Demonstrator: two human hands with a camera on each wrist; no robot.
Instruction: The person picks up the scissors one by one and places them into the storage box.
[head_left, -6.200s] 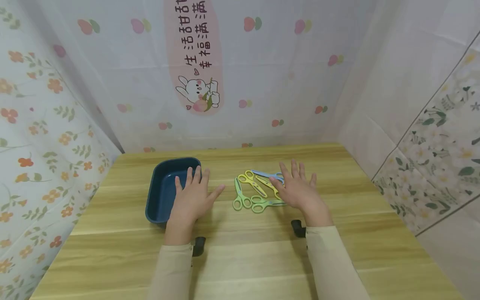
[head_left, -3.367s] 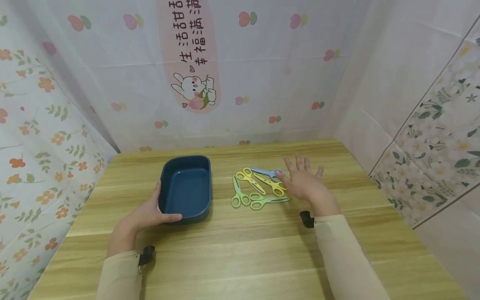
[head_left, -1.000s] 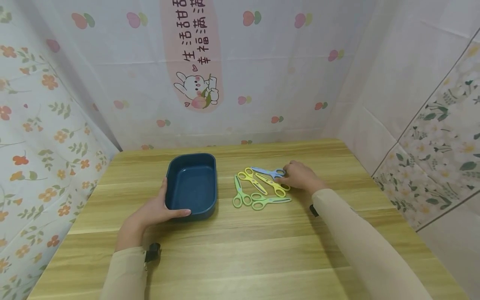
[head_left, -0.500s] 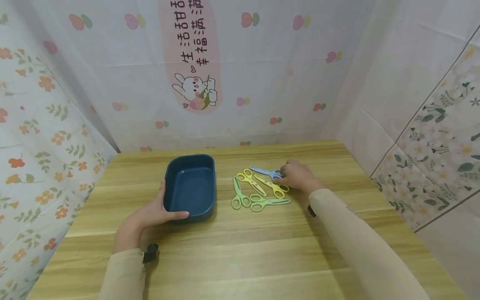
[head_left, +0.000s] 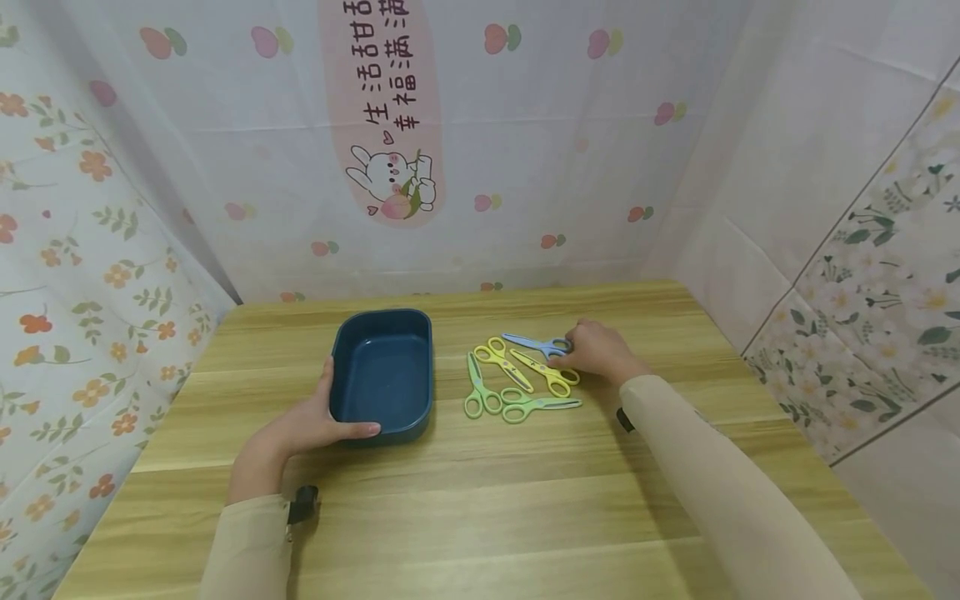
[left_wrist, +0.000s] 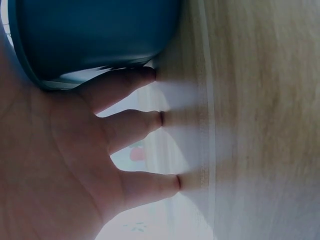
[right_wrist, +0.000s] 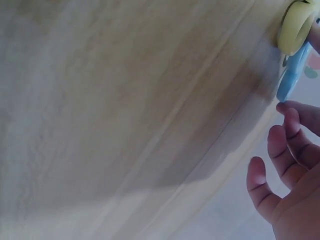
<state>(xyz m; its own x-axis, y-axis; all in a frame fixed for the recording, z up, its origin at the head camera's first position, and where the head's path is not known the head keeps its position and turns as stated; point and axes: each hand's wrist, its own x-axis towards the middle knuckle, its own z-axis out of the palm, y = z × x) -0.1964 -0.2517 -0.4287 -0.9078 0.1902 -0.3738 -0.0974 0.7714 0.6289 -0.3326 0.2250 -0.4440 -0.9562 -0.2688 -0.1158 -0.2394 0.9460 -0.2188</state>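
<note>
In the head view my left hand [head_left: 296,429] braces the near left corner of a dark blue rectangular plastic basin [head_left: 384,379], thumb along the near rim, fingers by the left wall. The left wrist view shows straight fingers [left_wrist: 135,126] with tips at the tabletop beside the basin. My right hand [head_left: 600,352] has its thumb and index finger at the handle loops of blue scissors [head_left: 525,342], pinching them. Its other fingers [right_wrist: 281,150] are bent in the right wrist view. Yellow scissors [head_left: 542,369] lie just under the thumb, their handle loop [right_wrist: 295,27] close by.
Left of these are another pair of yellow scissors [head_left: 510,371] and green scissors [head_left: 477,383]; more green scissors [head_left: 551,405] lie nearer me. The wooden table [head_left: 480,517] ends at a printed curtain [head_left: 525,150] behind; floral curtains [head_left: 97,333] flank both sides.
Since the earliest frame, my left hand has gone to the basin's left side and the basin has shifted right. My right hand has come down to the blue scissors, staying there over the last second.
</note>
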